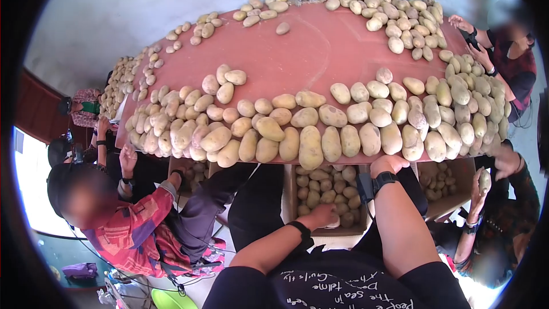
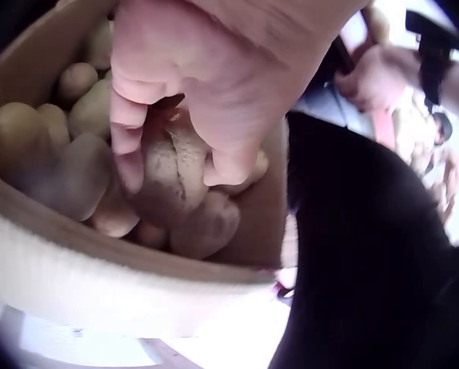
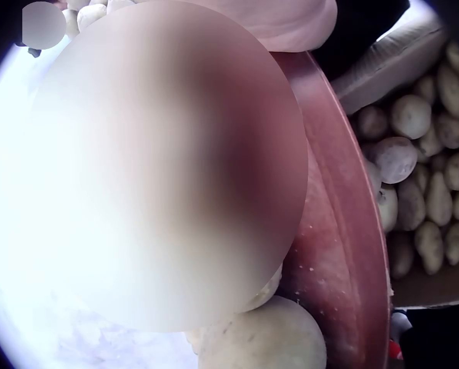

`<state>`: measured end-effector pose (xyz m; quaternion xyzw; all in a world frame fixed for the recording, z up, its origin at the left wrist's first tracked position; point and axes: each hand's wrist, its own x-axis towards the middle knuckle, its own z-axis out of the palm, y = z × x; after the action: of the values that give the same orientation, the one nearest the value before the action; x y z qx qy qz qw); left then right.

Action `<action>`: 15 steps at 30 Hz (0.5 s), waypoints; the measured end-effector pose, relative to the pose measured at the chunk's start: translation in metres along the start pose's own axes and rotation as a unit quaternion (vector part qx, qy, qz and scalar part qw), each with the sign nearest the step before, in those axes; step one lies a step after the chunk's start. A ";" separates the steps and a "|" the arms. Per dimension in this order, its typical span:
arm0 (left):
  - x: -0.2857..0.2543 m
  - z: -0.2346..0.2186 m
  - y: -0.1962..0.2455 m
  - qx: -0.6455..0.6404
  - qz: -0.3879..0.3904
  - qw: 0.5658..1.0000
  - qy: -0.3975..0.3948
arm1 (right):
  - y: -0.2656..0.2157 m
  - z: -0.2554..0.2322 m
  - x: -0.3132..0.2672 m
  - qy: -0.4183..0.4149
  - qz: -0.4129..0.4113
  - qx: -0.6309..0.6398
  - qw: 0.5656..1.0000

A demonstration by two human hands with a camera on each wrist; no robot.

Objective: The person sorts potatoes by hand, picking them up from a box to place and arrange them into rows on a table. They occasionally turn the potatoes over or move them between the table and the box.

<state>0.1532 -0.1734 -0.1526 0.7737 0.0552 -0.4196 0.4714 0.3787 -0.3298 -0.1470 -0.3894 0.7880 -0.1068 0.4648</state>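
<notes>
My left hand (image 1: 325, 216) is down in a cardboard box (image 2: 214, 265) of potatoes below the table edge. In the left wrist view, the thumb and fingers of that left hand (image 2: 206, 77) grip a potato (image 2: 164, 177) with a dark crack in its skin. My right hand (image 1: 390, 165) is at the near edge of the red table (image 1: 274, 51), just below a row of potatoes (image 1: 369, 139). Part of the right hand (image 3: 291, 23) shows at the top of the right wrist view, where a large blur covers much of the picture.
Potatoes line the near side of the table, with a heap (image 1: 400, 20) at the far right. More boxes of potatoes, such as one (image 1: 437, 183) at the right, stand below. People sit on both sides; one at the right holds a potato (image 1: 485, 181).
</notes>
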 end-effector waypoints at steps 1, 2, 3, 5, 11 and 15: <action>-0.018 -0.018 0.017 -0.078 -0.016 0.995 -0.052 | -0.009 -0.021 -0.028 -0.049 0.080 0.078 0.993; -0.039 -0.035 0.033 -0.153 0.014 0.984 -0.087 | -0.006 -0.014 -0.017 -0.066 0.092 0.090 0.989; -0.061 -0.054 0.050 -0.227 0.044 0.965 -0.121 | -0.007 -0.015 -0.016 -0.079 0.079 0.087 0.990; -0.095 -0.103 0.078 -0.274 0.094 0.943 -0.164 | -0.009 -0.020 -0.027 -0.090 0.035 0.075 0.992; -0.160 -0.271 0.125 -0.195 0.185 0.942 0.200 | -0.011 -0.030 -0.036 -0.110 -0.022 0.040 0.993; -0.122 -0.363 0.102 -0.304 0.130 0.884 0.329 | -0.011 -0.037 -0.039 -0.120 -0.055 -0.007 0.991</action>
<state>0.3412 0.0901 0.0765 0.6861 0.2317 -0.0383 0.6886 0.3647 -0.3169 -0.0958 -0.4458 0.7044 -0.0792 0.5467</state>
